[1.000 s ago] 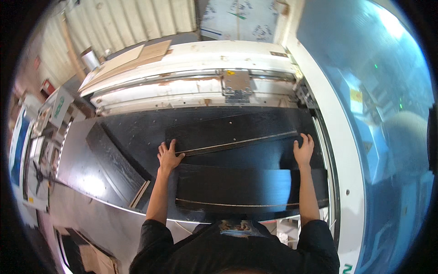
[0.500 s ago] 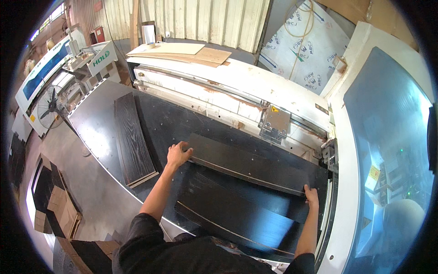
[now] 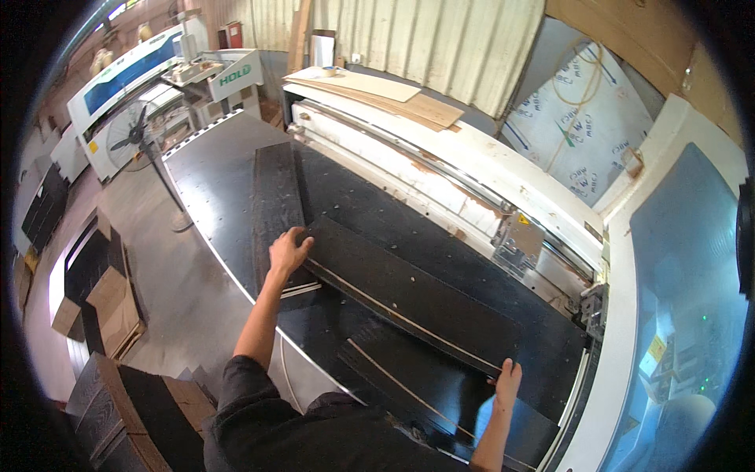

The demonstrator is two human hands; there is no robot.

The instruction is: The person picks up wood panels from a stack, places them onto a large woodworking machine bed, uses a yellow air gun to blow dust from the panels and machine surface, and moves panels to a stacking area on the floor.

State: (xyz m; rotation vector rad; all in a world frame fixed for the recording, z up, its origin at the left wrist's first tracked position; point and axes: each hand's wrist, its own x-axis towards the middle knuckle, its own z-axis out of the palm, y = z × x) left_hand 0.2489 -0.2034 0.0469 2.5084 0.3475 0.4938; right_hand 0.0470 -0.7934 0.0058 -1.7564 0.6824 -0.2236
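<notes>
A long black board (image 3: 417, 287) with a pale near edge is held between my two hands, above the machine's black table (image 3: 216, 161). My left hand (image 3: 289, 252) is closed on its left end. At the right end, my right hand (image 3: 507, 383) grips the near corner. A second black board (image 3: 277, 189) with wood grain lies at the left, its near end close to my left hand. Nearer my body, another dark board (image 3: 389, 377) lies on the table, partly hidden under the held one.
Along the far side runs the machine's white beam (image 3: 464, 145), with thin wooden sheets (image 3: 417, 108) on top and a metal head (image 3: 519, 240) below. A blue transparent cover (image 3: 684, 283) stands at right. Stacked dark boards (image 3: 126, 409) and a fan (image 3: 135, 135) are at left.
The held board has shifted left and toward me with both hands, its left end now beside the left board. My view has turned, so the surroundings appear farther right.
</notes>
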